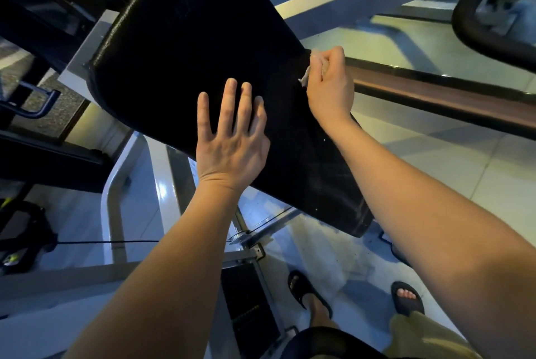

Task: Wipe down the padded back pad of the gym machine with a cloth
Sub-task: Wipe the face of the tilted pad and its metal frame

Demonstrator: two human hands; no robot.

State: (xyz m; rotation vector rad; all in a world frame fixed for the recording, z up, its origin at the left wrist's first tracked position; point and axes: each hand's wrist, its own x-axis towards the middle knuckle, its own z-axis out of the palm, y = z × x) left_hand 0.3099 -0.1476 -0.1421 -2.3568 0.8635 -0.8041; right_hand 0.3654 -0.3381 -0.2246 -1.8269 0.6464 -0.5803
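Pale gym floor surrounds the black back pad [197,54]. At its right edge the right hand [329,83] pinches a bunched cloth [305,78]; the left hand [232,138] presses spread-fingered mid-pad. Wiping seems underway, most of the pad likely remaining.

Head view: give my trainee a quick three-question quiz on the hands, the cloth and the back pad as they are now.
1. True or false: the left hand rests open, fingers straight, on the back pad.
2. Pick one: the cloth is at the pad's A) left edge, B) right edge, C) middle, as the camera sees it.
3. Short answer: which hand grips the cloth?

Key: 1 true; 2 B; 3 the right hand.
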